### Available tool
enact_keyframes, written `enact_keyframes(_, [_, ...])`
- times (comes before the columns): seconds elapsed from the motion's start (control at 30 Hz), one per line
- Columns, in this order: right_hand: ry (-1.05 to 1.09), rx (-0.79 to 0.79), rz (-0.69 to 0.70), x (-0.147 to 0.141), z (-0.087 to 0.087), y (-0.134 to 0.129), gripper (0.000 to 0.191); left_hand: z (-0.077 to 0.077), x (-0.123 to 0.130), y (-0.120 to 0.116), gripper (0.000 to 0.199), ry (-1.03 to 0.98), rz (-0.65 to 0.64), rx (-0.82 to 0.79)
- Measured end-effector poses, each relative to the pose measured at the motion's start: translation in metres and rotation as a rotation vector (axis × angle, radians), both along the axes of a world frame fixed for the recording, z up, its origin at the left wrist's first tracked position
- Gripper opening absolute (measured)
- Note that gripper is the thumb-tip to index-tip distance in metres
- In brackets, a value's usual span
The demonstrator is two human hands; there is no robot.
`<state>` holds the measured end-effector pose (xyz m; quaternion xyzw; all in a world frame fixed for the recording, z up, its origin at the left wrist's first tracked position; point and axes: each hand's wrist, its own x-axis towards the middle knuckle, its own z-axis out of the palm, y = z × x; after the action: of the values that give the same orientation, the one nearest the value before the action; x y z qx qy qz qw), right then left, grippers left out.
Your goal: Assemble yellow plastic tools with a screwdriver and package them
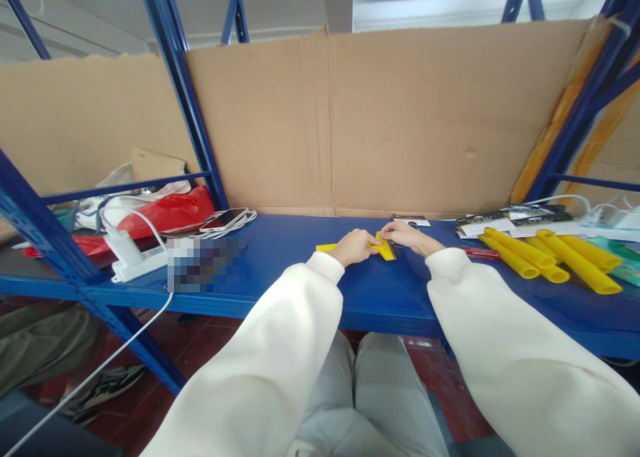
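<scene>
My left hand [354, 246] is closed around a yellow scraper [385, 250] above the blue tabletop. The tool's handle sticks out to the left of that hand, and its flared head shows between my two hands. A dark, thin edge runs along the head's right side. My right hand [406, 236] has its fingertips pinched at the head's upper corner. What exactly lies under those fingertips is too small to make out. A white and black packet [411, 220] lies just behind my right hand, by the cardboard.
Several yellow tubes [575, 260] lie to the right, with a red-handled tool [481, 253] beside them and black-and-white packets [487, 222] behind. On the left sit a white power strip [143, 264] with cables and a red bag [175, 210]. A cardboard sheet [425, 117] walls the back.
</scene>
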<state>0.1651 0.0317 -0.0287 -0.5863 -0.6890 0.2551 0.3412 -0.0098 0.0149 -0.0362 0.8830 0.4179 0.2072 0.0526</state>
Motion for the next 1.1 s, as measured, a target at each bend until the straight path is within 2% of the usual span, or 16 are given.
enact_keyframes(0.27, [-0.001, -0.002, 0.006, 0.001, -0.004, 0.005, 0.012, 0.003, 0.0, -0.003, 0.033, 0.004, 0.01, -0.015])
enact_keyframes(0.7, [0.03, -0.017, -0.023, -0.004, 0.003, -0.005, 0.016, 0.004, 0.0, -0.007, 0.031, 0.1, -0.009, 0.054])
enact_keyframes(1.1, [0.184, 0.022, -0.066, -0.008, -0.014, 0.009, 0.012, 0.003, 0.0, -0.007, 0.035, 0.07, 0.02, 0.053])
